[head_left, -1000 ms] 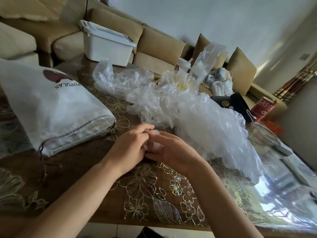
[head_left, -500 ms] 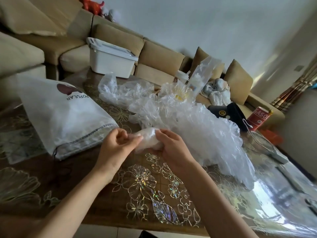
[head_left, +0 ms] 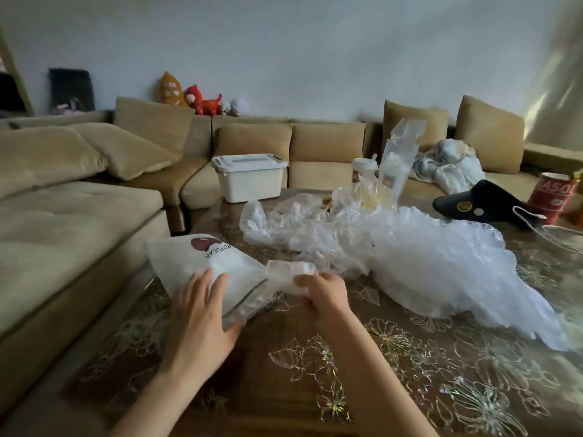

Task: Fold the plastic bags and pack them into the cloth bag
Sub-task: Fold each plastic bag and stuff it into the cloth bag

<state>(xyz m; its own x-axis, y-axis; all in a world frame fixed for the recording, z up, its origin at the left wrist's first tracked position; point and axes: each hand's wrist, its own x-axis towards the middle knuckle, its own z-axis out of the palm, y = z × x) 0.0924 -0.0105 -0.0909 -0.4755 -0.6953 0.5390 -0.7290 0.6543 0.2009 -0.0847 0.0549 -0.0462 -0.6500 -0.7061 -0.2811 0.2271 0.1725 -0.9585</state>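
**At the mouth of the cloth bag (head_left: 202, 263), one folded plastic bag (head_left: 288, 274)**

Between the curled fingers and thumb of the right hand (head_left: 321, 294) sat the one folded plastic bag, a small clear wad pinched just at the cloth bag's open end; whether any of it had gone inside could not be told. The left hand (head_left: 202, 313) lay on the white cloth bag, four fingers straight and spread, gripping nothing. Both bags rested on the flower-patterned table (head_left: 473, 373). Beyond the right hand sprawled one heap of loose plastic bags (head_left: 416, 263), too crumpled to count. Farther back stood one white lidded box (head_left: 249, 181) and one red tin (head_left: 553, 198).
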